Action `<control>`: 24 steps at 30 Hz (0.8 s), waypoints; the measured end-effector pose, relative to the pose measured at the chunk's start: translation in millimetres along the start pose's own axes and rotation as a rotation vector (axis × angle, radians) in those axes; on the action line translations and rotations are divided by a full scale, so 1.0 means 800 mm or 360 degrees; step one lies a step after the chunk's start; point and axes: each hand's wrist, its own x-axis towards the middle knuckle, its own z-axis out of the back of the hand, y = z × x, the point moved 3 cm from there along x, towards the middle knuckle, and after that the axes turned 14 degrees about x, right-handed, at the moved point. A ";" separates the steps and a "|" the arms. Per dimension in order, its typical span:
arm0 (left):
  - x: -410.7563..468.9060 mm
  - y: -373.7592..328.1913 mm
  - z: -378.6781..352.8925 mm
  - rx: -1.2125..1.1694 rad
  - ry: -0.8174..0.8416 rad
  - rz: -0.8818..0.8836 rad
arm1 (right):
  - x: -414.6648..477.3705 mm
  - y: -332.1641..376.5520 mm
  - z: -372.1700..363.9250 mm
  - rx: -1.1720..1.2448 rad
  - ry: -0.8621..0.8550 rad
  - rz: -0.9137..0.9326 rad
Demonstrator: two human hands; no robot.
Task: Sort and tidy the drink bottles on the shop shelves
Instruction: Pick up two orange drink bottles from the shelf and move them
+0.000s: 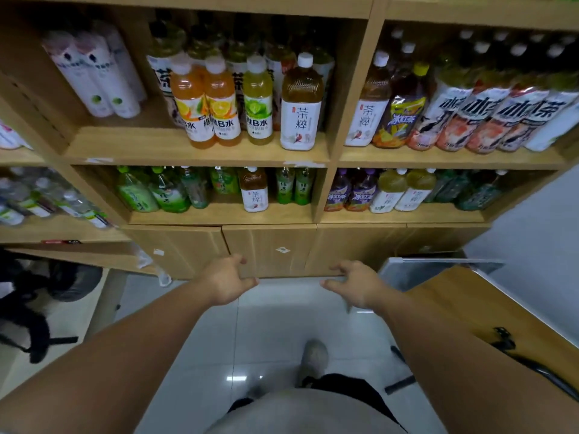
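Left hand (227,278) and right hand (354,285) both empty, fingers loosely spread, slightly curled, held low in front of cabinet doors (269,245). Drink bottles (387,191) all on shelves (200,155) above: two orange bottles (191,101), lime-green bottle (257,101), brown tea bottle (300,103) upright along the upper middle compartment's front edge

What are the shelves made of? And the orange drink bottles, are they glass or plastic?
The shelves look like light wood-grain board, matte, probably laminate: streaky grain, white chips on the edge. The orange drink bottles seem clear glossy plastic: see-through walls, white screw caps, wrap labels. Glass isn't ruled out.
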 end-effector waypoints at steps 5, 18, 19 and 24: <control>0.077 0.002 0.046 0.0004 -0.0074 0.0103 | 0.101 0.044 0.024 0.0062 0.0106 0.0040; 0.264 0.051 0.088 -0.0261 -0.0113 0.0282 | 0.316 0.154 0.006 -0.0127 0.0325 0.0220; 0.281 0.056 0.084 -0.0257 -0.0119 0.0260 | 0.329 0.153 -0.003 -0.0120 0.0315 0.0202; 0.359 0.075 0.070 -0.0290 -0.0243 0.0109 | 0.379 0.172 -0.040 0.0087 0.0206 0.0353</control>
